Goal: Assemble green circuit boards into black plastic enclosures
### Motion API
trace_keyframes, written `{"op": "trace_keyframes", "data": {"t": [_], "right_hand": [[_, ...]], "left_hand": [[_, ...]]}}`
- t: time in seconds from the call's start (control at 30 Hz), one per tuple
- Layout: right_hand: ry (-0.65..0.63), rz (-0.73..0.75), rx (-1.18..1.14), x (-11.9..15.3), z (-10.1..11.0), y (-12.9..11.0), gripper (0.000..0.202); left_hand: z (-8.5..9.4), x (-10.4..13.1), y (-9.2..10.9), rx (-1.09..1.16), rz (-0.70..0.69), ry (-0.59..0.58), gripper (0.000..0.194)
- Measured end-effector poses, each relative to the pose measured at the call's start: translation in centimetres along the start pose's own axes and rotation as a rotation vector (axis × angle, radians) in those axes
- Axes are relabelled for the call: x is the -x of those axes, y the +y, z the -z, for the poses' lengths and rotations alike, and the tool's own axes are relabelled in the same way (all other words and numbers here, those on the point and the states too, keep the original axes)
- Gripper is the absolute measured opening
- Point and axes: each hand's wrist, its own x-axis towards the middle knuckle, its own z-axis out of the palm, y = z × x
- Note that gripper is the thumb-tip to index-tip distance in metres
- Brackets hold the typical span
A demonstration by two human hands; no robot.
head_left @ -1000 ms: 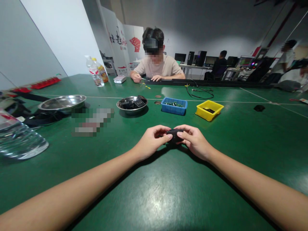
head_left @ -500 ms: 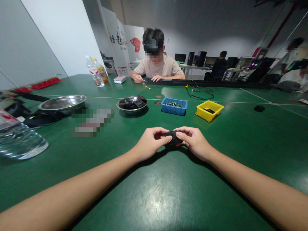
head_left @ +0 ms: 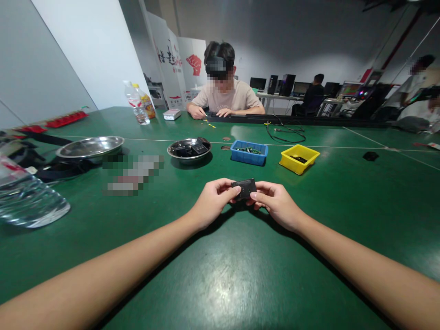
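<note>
A small black rectangular plastic casing (head_left: 246,188) is held up just above the green table, its flat face tilted toward me. My left hand (head_left: 213,201) pinches its left side, thumb on the front and fingers behind. At the lower right corner, my right hand (head_left: 280,204) grips it with the thumb tip at the edge; the fingers behind are partly hidden. Beyond my hands stand a blue bin (head_left: 249,157) with green circuit boards and a yellow bin (head_left: 305,161) with small black parts. Left of them, a steel bowl (head_left: 187,159) holds black plastic cases.
A large water bottle (head_left: 30,197) lies at the left, near a steel dish (head_left: 90,147). Two bottles (head_left: 137,107) and a white box (head_left: 171,114) stand farther back. A black cable (head_left: 287,136) and a black piece (head_left: 371,156) lie on the right. Across the table sits a person (head_left: 225,94).
The casing has tilted up and shifted slightly left, showing more of its face. My right thumb has slid from its front to its lower right edge.
</note>
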Motion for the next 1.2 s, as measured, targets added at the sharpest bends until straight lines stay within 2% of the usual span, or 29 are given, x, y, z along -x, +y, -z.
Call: {"op": "trace_keyframes", "data": {"t": [0.33, 0.57, 0.93, 1.0, 1.1, 1.2], "right_hand": [[0.04, 0.002, 0.013, -0.12, 0.01, 0.05, 0.03], [0.034, -0.004, -0.051, -0.3, 0.32, 0.4, 0.04], [0.037, 0.024, -0.039, -0.25, 0.29, 0.41, 0.045], [0.041, 0.018, -0.065, -0.24, 0.25, 0.45, 0.045], [0.05, 0.004, -0.104, -0.24, 0.25, 0.57, 0.048], [0.055, -0.006, -0.1, -0.24, 0.28, 0.65, 0.048]], "left_hand": [[-0.1, 0.1, -0.11, 0.015, 0.011, -0.043, 0.037], [-0.23, 0.13, -0.05, 0.042, 0.049, -0.106, 0.04], [-0.08, 0.18, 0.06, 0.009, 0.039, -0.114, 0.034], [-0.09, 0.16, -0.06, 0.006, 0.038, -0.11, 0.039], [-0.22, 0.24, -0.35, 0.026, 0.039, -0.095, 0.057], [-0.4, 0.59, -0.39, -0.047, -0.024, -0.119, 0.067]]}}
